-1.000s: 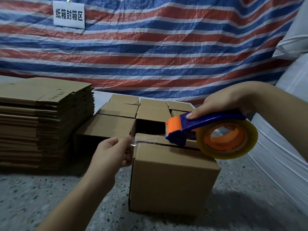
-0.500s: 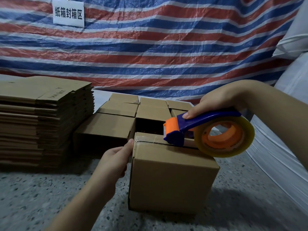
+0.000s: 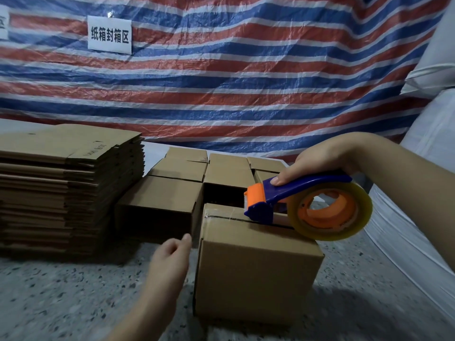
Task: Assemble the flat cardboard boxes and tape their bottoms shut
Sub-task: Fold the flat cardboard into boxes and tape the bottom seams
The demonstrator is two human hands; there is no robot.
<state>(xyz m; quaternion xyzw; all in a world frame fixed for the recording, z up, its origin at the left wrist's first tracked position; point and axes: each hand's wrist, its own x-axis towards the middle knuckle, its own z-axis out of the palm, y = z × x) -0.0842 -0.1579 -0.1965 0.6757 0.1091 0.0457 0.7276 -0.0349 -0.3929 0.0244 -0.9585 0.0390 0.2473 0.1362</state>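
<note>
You're taping the box [image 3: 256, 274] seam: right hand [image 3: 320, 161] grips the tape dispenser [image 3: 302, 205], left hand [image 3: 172, 257] loose, holding nothing. Next, drag the dispenser along the seam.

Reading 纸箱封箱区 in dark characters on a white paper sign [image 3: 109, 35], hanging on the striped red, white and blue tarp [image 3: 246, 82] at the far left. Showing only part of one character, too cropped to read, on a second white sheet [image 3: 3, 22] at the far left edge of the same tarp. Carrying a small dark printed mark, roughly "(KK)" with further letters too small to tell, on the top flap of the stack of flat cardboard boxes [image 3: 61, 183] at the left. Bearing faint print, not readable, on the orange core of the tape roll [image 3: 330, 214] at the right.
</note>
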